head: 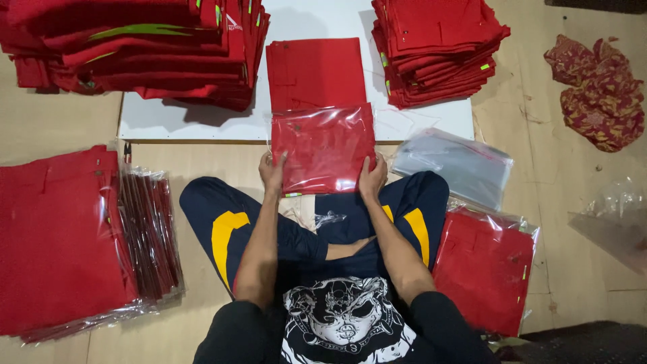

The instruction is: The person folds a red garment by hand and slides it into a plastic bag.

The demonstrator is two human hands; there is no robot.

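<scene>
My left hand (272, 172) and right hand (371, 176) pinch the clear plastic bag (323, 149) around the folded red garment (315, 73); I reckon tugging unevenly could tear it

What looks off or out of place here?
A patterned maroon cloth lies crumpled on the floor at upper right, apart from the neat red stacks. The bagged garment both hands hold looks square.

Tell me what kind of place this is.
Probably a garment packing area on a workshop floor: stacks of folded red garments, a pile of empty clear bags, and finished bagged garments piled beside the seated person.
</scene>
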